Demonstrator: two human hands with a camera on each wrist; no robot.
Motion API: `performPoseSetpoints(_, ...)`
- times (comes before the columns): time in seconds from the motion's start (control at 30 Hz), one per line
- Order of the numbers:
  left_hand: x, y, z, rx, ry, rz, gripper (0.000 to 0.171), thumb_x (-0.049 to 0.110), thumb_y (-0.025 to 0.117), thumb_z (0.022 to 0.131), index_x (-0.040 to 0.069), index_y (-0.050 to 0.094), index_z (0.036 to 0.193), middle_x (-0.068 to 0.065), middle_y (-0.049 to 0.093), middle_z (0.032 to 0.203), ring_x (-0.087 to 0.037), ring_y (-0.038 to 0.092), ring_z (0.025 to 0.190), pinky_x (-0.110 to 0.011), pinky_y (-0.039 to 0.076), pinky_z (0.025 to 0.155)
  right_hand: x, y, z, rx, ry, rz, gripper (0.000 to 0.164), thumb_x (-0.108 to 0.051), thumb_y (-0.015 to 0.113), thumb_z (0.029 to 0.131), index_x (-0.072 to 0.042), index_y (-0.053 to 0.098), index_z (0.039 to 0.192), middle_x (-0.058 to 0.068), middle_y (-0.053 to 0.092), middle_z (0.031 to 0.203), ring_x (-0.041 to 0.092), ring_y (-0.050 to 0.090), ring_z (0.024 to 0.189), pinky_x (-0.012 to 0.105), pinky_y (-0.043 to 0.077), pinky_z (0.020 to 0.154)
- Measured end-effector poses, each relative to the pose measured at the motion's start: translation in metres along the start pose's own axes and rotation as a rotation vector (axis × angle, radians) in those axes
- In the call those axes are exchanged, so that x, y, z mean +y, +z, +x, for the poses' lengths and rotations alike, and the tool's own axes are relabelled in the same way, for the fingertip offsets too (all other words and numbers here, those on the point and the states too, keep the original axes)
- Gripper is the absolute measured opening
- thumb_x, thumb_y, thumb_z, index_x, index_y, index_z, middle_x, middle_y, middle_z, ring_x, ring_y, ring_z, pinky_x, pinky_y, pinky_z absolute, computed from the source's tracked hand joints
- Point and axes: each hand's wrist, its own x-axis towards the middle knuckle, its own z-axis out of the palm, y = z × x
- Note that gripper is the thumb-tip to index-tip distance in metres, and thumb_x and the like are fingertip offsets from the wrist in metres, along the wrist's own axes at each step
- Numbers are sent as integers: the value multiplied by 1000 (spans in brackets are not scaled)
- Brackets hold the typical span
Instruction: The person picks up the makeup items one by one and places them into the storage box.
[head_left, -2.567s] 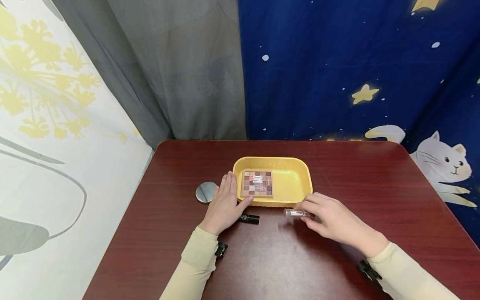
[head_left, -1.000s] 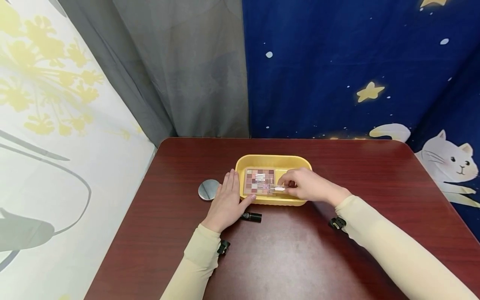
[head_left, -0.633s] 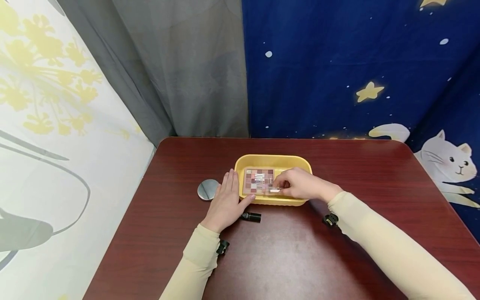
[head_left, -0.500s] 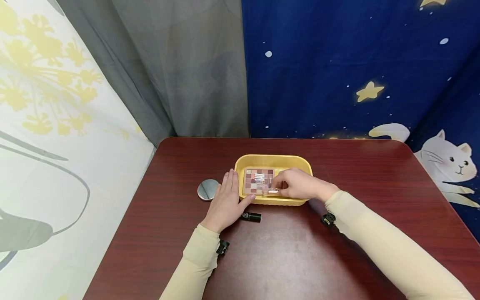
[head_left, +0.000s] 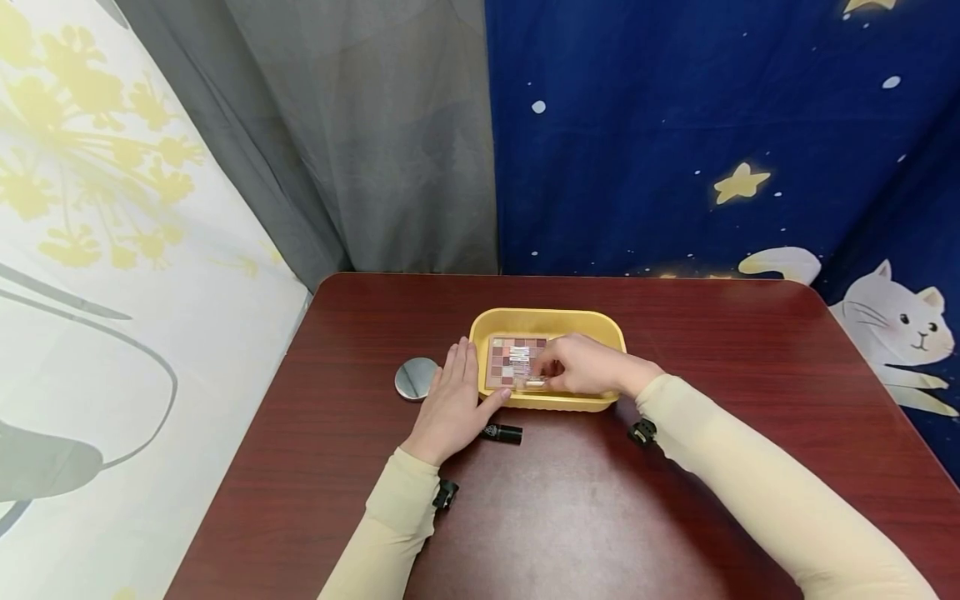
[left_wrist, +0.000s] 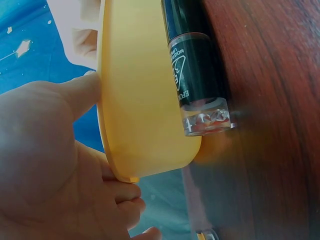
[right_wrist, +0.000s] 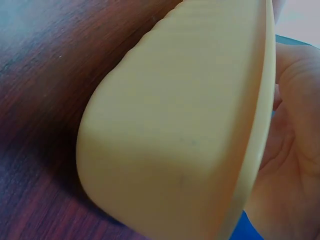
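Observation:
In the head view my right hand (head_left: 588, 365) pinches a small clear tube (head_left: 535, 383) over the front of an eyeshadow palette (head_left: 504, 363). The palette lies in the left half of a yellow tray (head_left: 558, 402). My left hand (head_left: 447, 408) lies along the tray's left end with its fingers straight, the thumb reaching over the front rim. A black lipstick tube (head_left: 507, 434) with a clear end (left_wrist: 206, 118) lies on the table just in front of the tray. In the right wrist view the tray's wall (right_wrist: 170, 125) hides the fingertips and the clear tube.
A round mirror-like disc (head_left: 416, 379) lies on the table left of my left hand. The dark red wooden table (head_left: 555, 517) extends around the tray. Grey (head_left: 405, 150) and blue star-patterned curtains (head_left: 637, 150) hang behind its back edge.
My right hand has carried the clear tube from the table in front of the tray into the tray, then leftward over the palette. My left hand has stayed at the tray's left end.

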Motion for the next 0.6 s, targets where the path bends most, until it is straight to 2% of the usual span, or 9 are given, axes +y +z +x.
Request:
performPoseSetpoints(0.33,-2,1,0,12,14,-7,94,63,45,100,-2,10,160,-16,9,167,-30,8,153,-54,19,119,-7,2,10,-25,-59,32,20,-6,72,84,-19,78,98,-11,67,83,6,61,77,28,52,70)
performPoseSetpoints(0.6,-2,2,1,3,13,-10,94,64,43,100,-1,9,160,-15,8,167,-28,5,154,-53,18,119,-11,5,18,-42,-78,27,19,-6,73,84,-18,78,97,-10,69,82,6,62,77,28,52,72)
